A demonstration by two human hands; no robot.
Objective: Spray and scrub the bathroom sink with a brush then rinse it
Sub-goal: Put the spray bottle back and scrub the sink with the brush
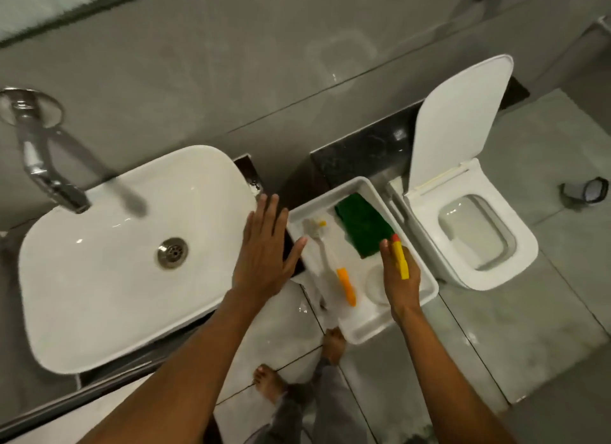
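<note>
Nearest us, at 6 o'clock, we see bare feet (299, 367) on the pale floor tiles (515, 328) and both forearms reaching fwd. Our left hand (264, 252) is flat w/ fingers spread, released, gripping nothing; it hovers over the right edge of the sink (109, 271), at about 12 o'clock from the feet. Our right hand (398, 275) is at 1 o'clock, inside the white tray (362, 333), closed around the spray bottle (400, 260), of which only the yellow top w/ a red tip shows above the fingers; the bottle's body is hidden by the hand. In the tray, between the 2 hands, lies the brush (330, 262): white head toward the wall, orange handle end toward us, untouched. A green sponge (363, 225) lies in the tray's far part, at 12 o'clock from the right hand, and a pale round shape sits just left of that hand. The sink fills the 9–10 o'clock side, drain (172, 252) at its middle, chrome tap (49, 166) over its far-left rim. At 2 o'clock stands the toilet (476, 232), lid up. Farthest is the grey wall (264, 63)
</note>
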